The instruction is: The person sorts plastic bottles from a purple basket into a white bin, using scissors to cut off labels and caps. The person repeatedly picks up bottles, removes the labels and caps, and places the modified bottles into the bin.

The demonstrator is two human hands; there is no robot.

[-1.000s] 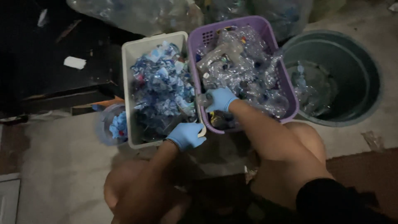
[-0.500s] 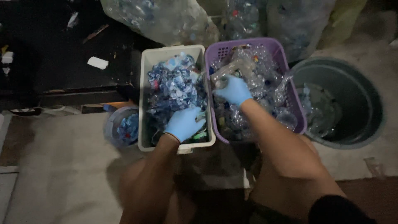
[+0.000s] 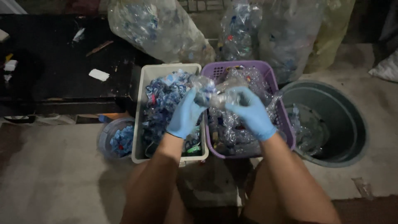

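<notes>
Both hands are wearing blue gloves and are meeting near the middle of the frame, above the gap between 2 baskets. The left hand [image 3: 185, 114] is closing its fingers around one end of a crumpled clear plastic bottle [image 3: 216, 94], and the right hand [image 3: 252, 113] is gripping the other end, so the bottle is being held in the air between them, just above the basket rims.

Below the left hand, a white basket [image 3: 141, 108] is sitting heaped with blue label scraps [image 3: 162, 99]. Touching its right side, a purple basket [image 3: 277, 96] is holding more clear bottles. A small round tub [image 3: 107, 137] with blue bits is standing just beside the white basket at centre left. A dark round bin [image 3: 344, 124] is sitting at the right of the frame, with clear plastic inside. Big clear sacks [image 3: 157, 27] of plastic are leaning along the top of the frame.
</notes>
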